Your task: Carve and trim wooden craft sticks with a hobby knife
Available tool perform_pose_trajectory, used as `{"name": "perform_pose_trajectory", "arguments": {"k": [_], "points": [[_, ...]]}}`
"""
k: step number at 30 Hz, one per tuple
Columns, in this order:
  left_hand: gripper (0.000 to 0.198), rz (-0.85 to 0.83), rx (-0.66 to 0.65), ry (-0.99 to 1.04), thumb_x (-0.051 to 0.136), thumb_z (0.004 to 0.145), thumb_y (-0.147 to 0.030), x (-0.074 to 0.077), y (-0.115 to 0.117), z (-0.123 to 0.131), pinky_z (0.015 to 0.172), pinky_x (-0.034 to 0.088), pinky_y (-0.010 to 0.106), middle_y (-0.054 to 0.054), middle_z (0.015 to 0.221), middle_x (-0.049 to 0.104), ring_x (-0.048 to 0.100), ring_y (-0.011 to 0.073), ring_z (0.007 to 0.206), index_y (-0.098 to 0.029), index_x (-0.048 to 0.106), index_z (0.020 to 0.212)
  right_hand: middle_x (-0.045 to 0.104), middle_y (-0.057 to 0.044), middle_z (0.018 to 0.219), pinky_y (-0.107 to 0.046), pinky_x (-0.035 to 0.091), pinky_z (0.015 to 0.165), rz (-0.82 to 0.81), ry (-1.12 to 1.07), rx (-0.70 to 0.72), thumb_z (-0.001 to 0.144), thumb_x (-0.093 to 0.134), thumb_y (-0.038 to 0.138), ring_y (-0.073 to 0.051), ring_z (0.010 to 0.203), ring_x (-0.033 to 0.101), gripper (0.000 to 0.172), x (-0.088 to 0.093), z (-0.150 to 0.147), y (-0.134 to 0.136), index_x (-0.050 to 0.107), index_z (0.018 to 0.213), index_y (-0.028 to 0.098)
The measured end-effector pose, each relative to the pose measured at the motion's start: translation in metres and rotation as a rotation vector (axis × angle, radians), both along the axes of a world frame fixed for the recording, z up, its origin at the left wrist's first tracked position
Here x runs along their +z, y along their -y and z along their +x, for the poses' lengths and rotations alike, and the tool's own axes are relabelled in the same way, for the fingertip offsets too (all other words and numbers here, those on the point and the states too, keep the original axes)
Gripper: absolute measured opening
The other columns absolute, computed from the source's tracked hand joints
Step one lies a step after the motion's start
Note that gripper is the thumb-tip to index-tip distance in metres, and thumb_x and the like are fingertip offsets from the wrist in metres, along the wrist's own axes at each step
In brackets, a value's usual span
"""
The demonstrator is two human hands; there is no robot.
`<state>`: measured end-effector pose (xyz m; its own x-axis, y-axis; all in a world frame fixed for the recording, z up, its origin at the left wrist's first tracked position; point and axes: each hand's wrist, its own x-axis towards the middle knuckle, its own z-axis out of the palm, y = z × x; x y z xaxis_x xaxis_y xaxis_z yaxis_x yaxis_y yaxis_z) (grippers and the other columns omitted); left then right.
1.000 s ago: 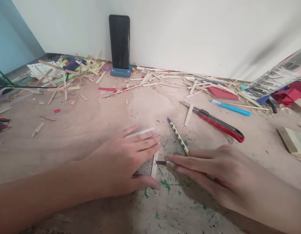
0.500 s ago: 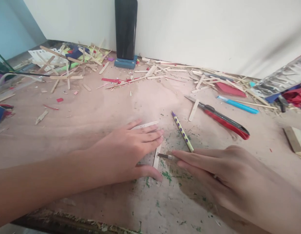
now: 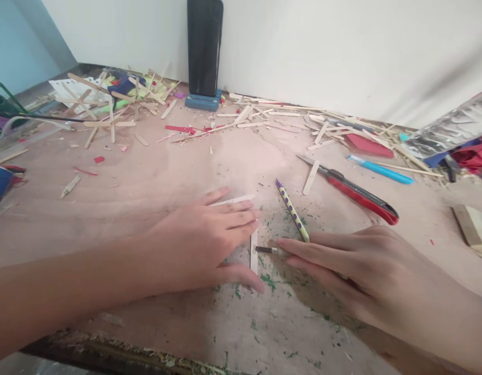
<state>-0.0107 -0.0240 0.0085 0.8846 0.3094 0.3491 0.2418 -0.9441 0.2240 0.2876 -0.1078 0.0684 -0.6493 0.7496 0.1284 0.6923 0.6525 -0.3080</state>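
Observation:
My left hand [image 3: 204, 242] lies flat with fingers stretched out, pressing down a wooden craft stick [image 3: 254, 251] on the worn board [image 3: 155, 177]; a second stick [image 3: 235, 200] pokes out past its fingertips. My right hand [image 3: 342, 263] is closed on a small blade tool [image 3: 266, 250], whose metal tip touches the pressed stick from the right. A yellow pencil with purple dots [image 3: 292, 211] lies just beyond my right fingers.
A red and black utility knife [image 3: 356, 194] and a blue pen [image 3: 381, 169] lie to the right. A black phone [image 3: 204, 49] stands against the wall on a blue stand. Loose sticks and scraps litter the back [image 3: 119, 104]. A foil packet [image 3: 447, 130] sits far right.
The view has tilted down and the scene shifted slightly. Both hands stay in place; the blade tip has stayed at the stick, which now lies a bit straighter.

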Motion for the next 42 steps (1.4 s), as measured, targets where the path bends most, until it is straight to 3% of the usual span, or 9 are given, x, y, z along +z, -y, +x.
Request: {"name": "perform_pose_trajectory", "arguments": {"k": [3,6,10,14,20,25,28,33,42], "points": [[0.032,0.039,-0.043,0.019,0.054,0.128,-0.03,0.004,-0.006,-0.001,0.139,0.044,0.046,0.008,0.143,0.088,0.079,0.026,0.141,-0.018,0.084,0.132,0.088,-0.003,0.093,-0.038,0.049,0.054,-0.015,-0.015,-0.015,0.127,0.048,0.036,-0.018,0.062,0.077,0.039,0.001,0.002,-0.001,0.086,0.121,0.026],[0.043,0.052,-0.067,0.002,0.049,0.114,0.0,0.007,-0.01,-0.002,0.125,0.049,0.039,0.003,0.129,0.088,0.08,0.0213,0.12,-0.022,0.084,0.122,0.088,-0.004,0.094,-0.037,0.052,0.057,-0.033,-0.029,-0.044,0.126,0.053,0.038,-0.021,0.068,0.079,0.037,0.004,0.004,-0.001,0.088,0.12,0.028],[0.034,0.019,-0.06,-0.009,0.054,0.111,-0.007,0.009,-0.01,-0.003,0.103,0.049,0.039,0.002,0.11,0.086,0.073,0.0226,0.101,-0.024,0.083,0.104,0.086,-0.006,0.087,-0.038,0.059,0.064,-0.095,-0.064,-0.096,0.122,0.058,0.039,-0.026,0.072,0.081,0.033,0.008,0.005,-0.001,0.091,0.123,0.033],[0.033,-0.083,-0.052,0.015,0.055,0.117,-0.019,0.015,-0.006,-0.004,0.095,0.045,0.039,0.001,0.097,0.079,0.068,0.0205,0.09,-0.022,0.075,0.092,0.087,-0.008,0.091,-0.04,0.063,0.067,-0.116,-0.066,-0.094,0.121,0.06,0.037,-0.027,0.074,0.082,0.033,0.011,0.007,-0.001,0.092,0.122,0.032],[0.03,-0.179,0.015,0.026,0.058,0.116,-0.022,0.019,0.0,-0.005,0.092,0.04,0.041,-0.001,0.093,0.075,0.063,0.0201,0.085,-0.022,0.072,0.09,0.087,-0.006,0.091,-0.037,0.065,0.07,-0.114,-0.1,-0.084,0.119,0.067,0.037,-0.027,0.079,0.084,0.029,0.005,0.012,-0.003,0.091,0.135,0.033],[0.033,-0.268,-0.055,0.084,0.055,0.118,-0.016,0.012,0.001,-0.004,0.096,0.043,0.039,-0.001,0.098,0.078,0.067,0.0184,0.09,-0.021,0.08,0.096,0.088,-0.005,0.093,-0.034,0.062,0.065,-0.128,-0.121,-0.043,0.12,0.066,0.033,-0.025,0.077,0.084,0.028,0.002,0.012,-0.006,0.092,0.131,0.033],[0.036,-0.254,-0.067,0.107,0.054,0.119,-0.014,0.008,0.0,-0.004,0.097,0.044,0.038,-0.001,0.095,0.077,0.068,0.0182,0.089,-0.02,0.081,0.096,0.088,-0.005,0.092,-0.035,0.062,0.066,-0.131,-0.139,-0.027,0.12,0.067,0.034,-0.025,0.078,0.084,0.026,0.002,0.012,-0.006,0.092,0.129,0.033],[0.035,-0.228,-0.055,0.091,0.055,0.119,-0.014,0.007,0.0,-0.004,0.093,0.047,0.038,0.0,0.096,0.077,0.068,0.0183,0.089,-0.019,0.084,0.099,0.09,-0.005,0.097,-0.036,0.06,0.062,-0.134,-0.158,-0.03,0.119,0.068,0.034,-0.025,0.076,0.083,0.03,0.0,0.012,-0.005,0.089,0.141,0.035],[0.041,-0.19,-0.057,0.061,0.052,0.119,-0.012,0.01,0.003,-0.003,0.083,0.049,0.037,0.002,0.091,0.075,0.069,0.0189,0.085,-0.017,0.086,0.096,0.088,-0.006,0.094,-0.034,0.057,0.063,-0.172,-0.198,-0.014,0.121,0.066,0.033,-0.023,0.078,0.082,0.028,-0.003,0.011,-0.006,0.09,0.136,0.03]]}}
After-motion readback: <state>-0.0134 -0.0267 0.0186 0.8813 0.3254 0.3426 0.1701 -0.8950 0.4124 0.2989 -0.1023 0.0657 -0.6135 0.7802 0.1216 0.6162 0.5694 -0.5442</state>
